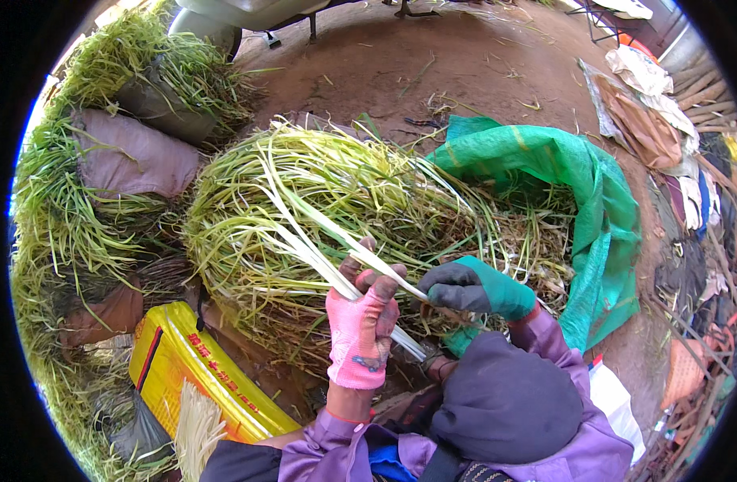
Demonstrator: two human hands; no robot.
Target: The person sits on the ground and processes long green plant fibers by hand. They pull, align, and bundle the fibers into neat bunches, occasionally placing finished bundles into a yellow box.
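Note:
My left hand (362,340), in a pink knit glove with dirty fingertips, grips a small bunch of pale leafy stalks (311,256). Their white lower ends (407,343) stick out below the fist, and the leaves point up and away to the left. At the lower end of one broad stalk (371,260), my right hand (486,289) has its fingers closed. It wears a green glove with dark fingers. Beneath both hands spreads a big heap of yellow-green stalks (338,187), with brownish root ends toward the right.
A green woven sack (603,241) curls around the heap's right side. Cloth-wrapped bundles of greens (139,150) stack up at left. A yellow printed package (194,361) and pale strands (197,422) lie lower left. Sticks (702,96) and rags line the right; a vehicle (254,12) stands beyond.

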